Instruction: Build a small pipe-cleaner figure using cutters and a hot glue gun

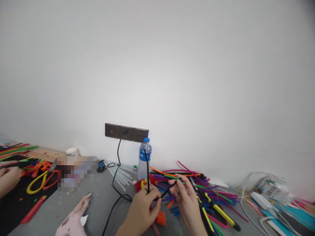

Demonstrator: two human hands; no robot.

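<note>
A black fuzzy stem (148, 168) rises from my left hand (145, 208), whose thumb and fingers are pinched on it. Its other part runs right to my right hand (184, 198), where the fingertips are closed on it. Behind my left hand is a red and yellow fuzzy piece (140, 184); an orange piece (161, 218) shows just below its fingers. Colourful fuzzy stems (221, 196) lie in a heap behind and beside my right hand. Pliers with yellow and black handles (222, 214) rest on that heap.
A water bottle (145, 164) stands by the wall socket (126, 132), with a black cable trailing down. A pink glue gun (73, 219), clear glue sticks (120, 175) and scissors (36, 183) lie leftward. Another person's hand (11, 178) is far left. White cables (263, 201) lie right.
</note>
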